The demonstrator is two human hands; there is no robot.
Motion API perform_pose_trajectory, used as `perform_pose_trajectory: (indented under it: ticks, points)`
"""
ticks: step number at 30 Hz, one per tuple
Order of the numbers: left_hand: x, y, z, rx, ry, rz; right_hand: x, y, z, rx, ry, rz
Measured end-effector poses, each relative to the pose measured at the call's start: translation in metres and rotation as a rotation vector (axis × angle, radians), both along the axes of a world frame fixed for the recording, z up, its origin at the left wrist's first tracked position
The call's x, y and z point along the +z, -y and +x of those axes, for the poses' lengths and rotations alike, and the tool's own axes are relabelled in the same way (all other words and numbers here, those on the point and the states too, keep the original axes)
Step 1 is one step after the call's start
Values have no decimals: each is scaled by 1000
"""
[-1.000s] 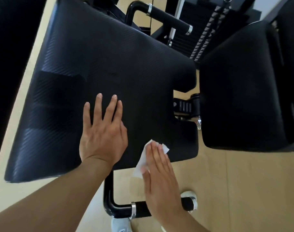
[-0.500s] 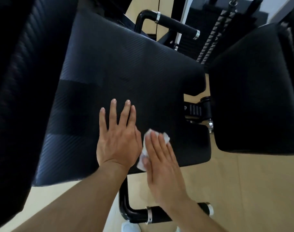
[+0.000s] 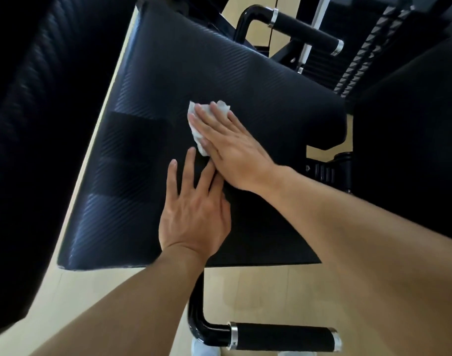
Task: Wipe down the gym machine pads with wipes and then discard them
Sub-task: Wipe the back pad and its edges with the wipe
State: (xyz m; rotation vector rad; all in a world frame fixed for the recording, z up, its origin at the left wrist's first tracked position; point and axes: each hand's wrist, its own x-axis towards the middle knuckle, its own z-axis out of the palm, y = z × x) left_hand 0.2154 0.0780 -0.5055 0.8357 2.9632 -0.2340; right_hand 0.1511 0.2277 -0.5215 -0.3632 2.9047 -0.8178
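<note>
Within the last second the right hand (image 3: 227,147) had carried the wipe (image 3: 201,124) from the near edge of the seat pad (image 3: 245,80) up to its middle — fingers straight, pressing the crumpled white sheet flat (no pinch). The left hand (image 3: 194,214) lay open on the pad just below, bracing. The stroke had likely covered the near half; the far part and the neighbouring pad (image 3: 412,137) remained.

Seat pad (image 3: 245,80) bare beyond hands; back pad (image 3: 412,124) close right, dark pad (image 3: 39,124) close left.
</note>
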Motion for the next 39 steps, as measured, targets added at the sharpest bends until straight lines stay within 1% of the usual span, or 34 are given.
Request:
perform_pose_trajectory:
  ticks: [1, 2, 5, 7, 9, 10, 11, 13, 14, 15, 16, 18, 20, 21, 22, 24, 26, 29, 31, 33, 34, 35, 36, 39]
  points:
    - [0, 0, 0, -2, -4, 1, -4, -7, 9, 9, -8, 12]
    - [-1, 0, 0, -4, -11, 3, -9, -17, 18, -33, 7, 17]
    - [-3, 0, 0, -3, -30, 15, -21, -55, 27, -330, 133, 23]
    - [-4, 0, -1, -3, -34, 16, -23, -71, 8, -465, 229, 54]
    - [-4, 0, -1, -3, -32, 14, -19, -69, -18, -525, 260, 24]
    - [-4, 0, -1, -1, -31, 14, -15, -62, -26, -520, 240, 5]
    - [-4, 0, -1, 0, -30, 15, -11, -51, -27, -471, 185, -6]
    - [-3, 1, 0, -3, -20, 11, -11, -22, -2, -281, 26, -1]
    - [-2, 1, 0, -6, -19, 11, -14, -12, 20, -204, -14, -8]
    - [-2, 1, -1, -8, -22, 14, -19, -11, 40, -179, -17, -16]
    - [-2, 1, -1, -8, -25, 20, -26, -19, 55, -218, 3, -8]
    - [-3, 1, -1, -4, -30, 36, -42, -53, 66, -450, 107, 65]
    - [-5, 1, -1, -6, -39, 41, -54, -91, 63, -710, 249, 78]
    - [-7, 1, -1, -10, -42, 39, -57, -105, 59, -802, 308, 81]
    - [-7, 1, -1, -11, -46, 38, -59, -114, 54, -862, 348, 91]
    - [-9, 1, -2, -11, -56, 37, -60, -118, 42, -921, 353, 45]
    - [-10, 2, -2, -12, -54, 39, -54, -108, 29, -913, 289, -40]
    - [-10, 3, -1, -23, -59, 33, -42, -75, 18, -671, 185, -30]
    - [-11, 2, -2, -53, -58, 21, -36, -63, 7, -518, 167, -34]
    - [-12, 4, -3, -80, -57, 12, -34, -70, -15, -417, 170, -33]
    - [-13, 4, -4, -86, -60, 11, -34, -79, -27, -411, 170, -41]
    - [-14, 5, -4, -86, -64, 14, -35, -92, -37, -454, 180, -62]
    - [-15, 5, -4, -84, -67, 21, -36, -106, -46, -541, 206, -78]
    - [-15, 4, -3, -82, -63, 39, -49, -144, -50, -861, 330, -47]
